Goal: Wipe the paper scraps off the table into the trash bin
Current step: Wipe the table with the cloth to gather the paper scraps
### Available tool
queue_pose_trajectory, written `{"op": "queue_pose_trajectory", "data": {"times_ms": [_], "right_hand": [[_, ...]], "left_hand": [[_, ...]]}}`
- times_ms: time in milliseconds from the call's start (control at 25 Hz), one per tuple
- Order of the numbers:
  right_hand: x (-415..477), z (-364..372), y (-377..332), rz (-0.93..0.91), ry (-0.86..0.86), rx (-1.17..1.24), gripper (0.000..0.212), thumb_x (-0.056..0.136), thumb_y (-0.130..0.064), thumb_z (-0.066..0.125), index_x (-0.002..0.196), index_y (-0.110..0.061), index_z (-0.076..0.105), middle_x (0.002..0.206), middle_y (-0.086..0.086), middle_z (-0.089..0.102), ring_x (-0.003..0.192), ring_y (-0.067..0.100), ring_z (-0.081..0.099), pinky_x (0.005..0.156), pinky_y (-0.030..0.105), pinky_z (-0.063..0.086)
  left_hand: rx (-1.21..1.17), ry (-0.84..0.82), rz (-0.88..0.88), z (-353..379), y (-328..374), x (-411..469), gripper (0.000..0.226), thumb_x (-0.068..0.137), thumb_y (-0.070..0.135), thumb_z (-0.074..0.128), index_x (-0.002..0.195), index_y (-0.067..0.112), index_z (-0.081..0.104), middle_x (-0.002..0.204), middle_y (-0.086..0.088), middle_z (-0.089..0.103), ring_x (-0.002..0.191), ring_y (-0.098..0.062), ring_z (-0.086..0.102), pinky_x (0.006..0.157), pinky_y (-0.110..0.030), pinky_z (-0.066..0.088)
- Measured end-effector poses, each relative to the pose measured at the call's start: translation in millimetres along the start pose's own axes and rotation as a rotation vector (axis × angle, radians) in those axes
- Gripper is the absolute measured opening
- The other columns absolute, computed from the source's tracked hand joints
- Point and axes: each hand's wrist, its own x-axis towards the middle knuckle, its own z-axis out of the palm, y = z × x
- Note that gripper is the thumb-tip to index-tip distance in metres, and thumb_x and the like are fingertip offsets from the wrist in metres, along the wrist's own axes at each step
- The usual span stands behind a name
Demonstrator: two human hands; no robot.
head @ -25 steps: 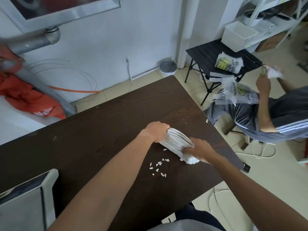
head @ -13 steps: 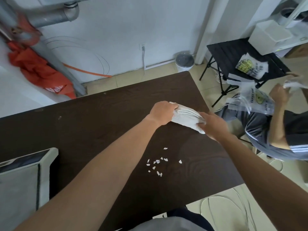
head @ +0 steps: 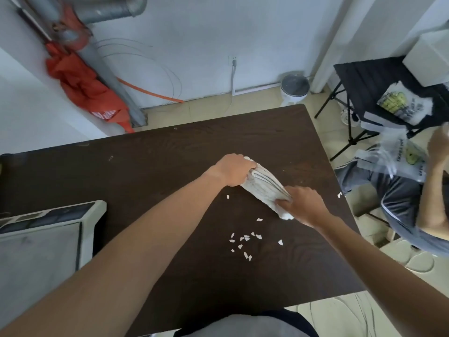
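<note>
- Because the paper scraps (head: pixel 245 242) are tiny, torn and near weightless, they look too small to pinch 1 by 1; I judge they will slide readily on a smooth top but scatter or lift at a fast stroke.
- The main cluster lies at about 5 o'clock from the worktop's (head: pixel 150 166) middle, with a stray scrap (head: pixel 227 197) just beside the cloth and another (head: pixel 339 195) at the worktop's 3 o'clock edge.
- The cloth (head: pixel 263 184) is soft, folded and striped, so it will sag unless held at both ends.
- The left hand (head: pixel 234 169) is closed around the cloth's far end; the right hand (head: pixel 303 205) pinches its near end, fingers curled over the fabric.
- The 2 hands stretch the cloth between them, low over the worktop, at about 12 o'clock from the cluster.
- The worktop is dark wood-grain, flat and bare apart from a pale device (head: pixel 48 229) at 8 o'clock.
- A small round bin (head: pixel 295 87) stands on the floor by the wall at 1 o'clock, well apart from the scraps.
- Another person (head: pixel 413 203) sits at 3 o'clock, handling plastic bags.
</note>
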Motion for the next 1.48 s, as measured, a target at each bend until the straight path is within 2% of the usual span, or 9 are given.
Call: {"op": "queue_pose_trajectory", "data": {"times_ms": [80,160,240,320,480,760,920,1240,1480], "right_hand": [[7,0,-5,-0.018,0.024,0.039,0.024,0.083,-0.049,0.057,0.089,-0.027,0.063,0.083,-0.005,0.064,0.082,0.026,0.063,0.065,0.032,0.042],[20,-5,-11,-0.047,0.087,0.025,0.029,0.086,-0.045,0.059,0.111,-0.033,0.065,0.094,-0.001,0.064,0.090,0.029,0.064,0.071,0.035,0.047],[38,-14,-20,-0.091,0.145,-0.048,0.045,0.087,-0.038,0.061,0.132,-0.031,0.057,0.105,0.004,0.063,0.097,0.033,0.063,0.078,0.039,0.050],[59,-19,-36,-0.132,0.185,-0.109,0.052,0.087,-0.033,0.063,0.138,-0.029,0.054,0.111,0.006,0.063,0.101,0.033,0.062,0.081,0.041,0.051],[93,-14,-85,-0.186,0.176,-0.187,0.049,0.089,-0.027,0.061,0.137,-0.026,0.055,0.118,0.005,0.064,0.106,0.032,0.060,0.080,0.040,0.050],[84,16,-144,-0.329,0.067,-0.172,0.047,0.090,-0.023,0.056,0.136,-0.031,0.054,0.125,-0.004,0.057,0.117,0.023,0.050,0.088,0.038,0.048],[56,22,-129,-0.412,0.000,-0.142,0.055,0.085,-0.014,0.056,0.136,-0.033,0.054,0.128,-0.006,0.054,0.121,0.022,0.047,0.095,0.038,0.044],[-39,37,-56,-0.310,-0.068,-0.077,0.053,0.083,-0.015,0.057,0.131,-0.036,0.058,0.126,-0.015,0.054,0.116,0.016,0.047,0.093,0.033,0.043],[-81,44,-31,-0.227,-0.050,-0.058,0.050,0.085,-0.016,0.056,0.131,-0.036,0.057,0.126,-0.015,0.054,0.116,0.014,0.047,0.091,0.031,0.041]], "left_hand": [[0.029,0.024,0.005,-4,-11,-4,0.046,0.095,0.009,0.053,0.140,0.020,0.053,0.104,-0.010,0.069,0.091,-0.029,0.067,0.074,-0.035,0.047],[0.029,0.106,-0.013,-4,-22,-10,0.047,0.094,0.007,0.055,0.140,0.019,0.053,0.102,-0.008,0.070,0.089,-0.027,0.068,0.072,-0.034,0.048],[0.029,0.197,-0.032,-3,-35,-17,0.046,0.094,0.006,0.058,0.138,0.018,0.054,0.108,-0.007,0.071,0.095,-0.026,0.067,0.074,-0.034,0.049],[0.048,0.249,-0.057,-4,-50,-27,0.043,0.093,0.006,0.060,0.134,0.016,0.056,0.119,-0.006,0.068,0.103,-0.026,0.064,0.078,-0.037,0.054],[0.056,0.250,-0.161,9,-83,-58,0.048,0.089,0.007,0.067,0.134,0.015,0.053,0.134,-0.004,0.060,0.105,-0.026,0.062,0.082,-0.040,0.056],[-0.201,0.143,-0.396,49,-94,-134,0.046,0.090,0.024,0.062,0.130,0.016,0.041,0.119,-0.010,0.066,0.095,-0.031,0.068,0.084,-0.046,0.055],[-0.352,0.020,-0.431,75,-54,-149,0.073,0.081,0.042,0.067,0.143,0.018,0.038,0.137,-0.006,0.050,0.113,-0.033,0.062,0.098,-0.044,0.049],[-0.513,-0.122,-0.309,101,41,-172,0.070,0.079,0.050,0.064,0.140,0.022,0.045,0.132,0.001,0.046,0.109,-0.029,0.062,0.097,-0.044,0.050],[-0.610,-0.076,-0.295,115,92,-183,0.066,0.079,0.053,0.063,0.137,0.027,0.042,0.126,0.004,0.042,0.104,-0.025,0.062,0.092,-0.041,0.051]]}}
